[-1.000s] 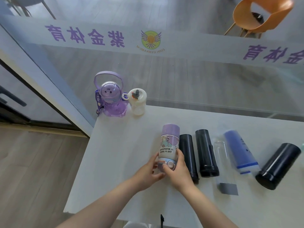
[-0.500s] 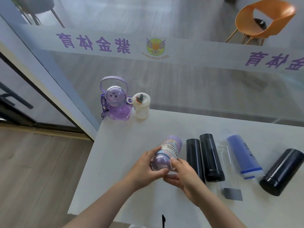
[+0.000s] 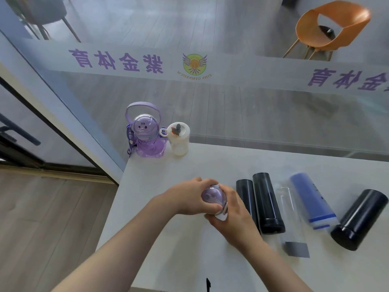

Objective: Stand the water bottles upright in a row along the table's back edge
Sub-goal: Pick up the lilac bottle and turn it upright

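Both hands hold a small purple bottle (image 3: 212,196) above the white table (image 3: 168,239), its purple end turned toward me. My left hand (image 3: 189,197) grips it from the left and my right hand (image 3: 233,209) wraps its right side. Standing upright at the back left corner are a purple handled bottle (image 3: 147,135) and a small white bottle (image 3: 179,140). Lying flat to the right are a slim black bottle (image 3: 245,194), a black bottle (image 3: 266,203), a clear bottle (image 3: 288,209), a blue bottle (image 3: 309,199) and a wide black bottle (image 3: 360,218).
A glass wall with purple lettering runs right behind the table's back edge. The table's left edge drops to a wood floor. An orange chair (image 3: 328,28) stands beyond the glass.
The purple bottle has been lifted off the table and tipped up, so its end now faces me. Both hands moved with it, slightly left and up.
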{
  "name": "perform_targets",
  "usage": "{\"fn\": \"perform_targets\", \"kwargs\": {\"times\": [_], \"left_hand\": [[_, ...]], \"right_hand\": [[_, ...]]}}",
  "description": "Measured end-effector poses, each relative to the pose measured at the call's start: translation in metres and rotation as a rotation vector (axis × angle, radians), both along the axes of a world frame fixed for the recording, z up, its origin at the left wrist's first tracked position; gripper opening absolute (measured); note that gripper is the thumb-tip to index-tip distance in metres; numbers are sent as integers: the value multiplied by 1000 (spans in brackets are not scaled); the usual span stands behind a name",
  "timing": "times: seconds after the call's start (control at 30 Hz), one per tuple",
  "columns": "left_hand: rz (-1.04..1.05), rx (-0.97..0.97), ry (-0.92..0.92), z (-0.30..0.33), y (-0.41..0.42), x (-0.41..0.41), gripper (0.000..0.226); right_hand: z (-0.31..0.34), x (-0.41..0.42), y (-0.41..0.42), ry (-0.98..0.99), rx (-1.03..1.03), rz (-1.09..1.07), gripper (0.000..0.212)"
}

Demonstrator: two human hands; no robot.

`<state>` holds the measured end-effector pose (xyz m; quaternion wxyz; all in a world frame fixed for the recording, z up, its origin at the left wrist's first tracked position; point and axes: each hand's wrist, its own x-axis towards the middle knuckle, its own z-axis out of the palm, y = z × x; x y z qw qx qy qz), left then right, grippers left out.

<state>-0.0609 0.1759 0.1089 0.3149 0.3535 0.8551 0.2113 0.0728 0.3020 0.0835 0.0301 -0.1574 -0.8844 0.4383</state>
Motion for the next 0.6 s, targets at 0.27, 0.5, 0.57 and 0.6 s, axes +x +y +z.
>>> {"fn": "perform_targets", "kwargs": {"times": [0.27, 0.5, 0.57, 0.6], "left_hand": [[81, 320, 146, -15, 5, 14, 70], [140, 257, -22, -53, -18, 16, 73], [156, 196, -26, -67, -29, 14, 71], [162, 156, -18, -74, -36, 13, 71]], "right_hand": [[-2, 2, 11, -3, -92, -232, 65], [-15, -1, 9, 68, -202, -247, 72], [-20, 1, 13, 39, -221, -219, 83], [-23, 2, 14, 24, -228, -215, 85]]}}
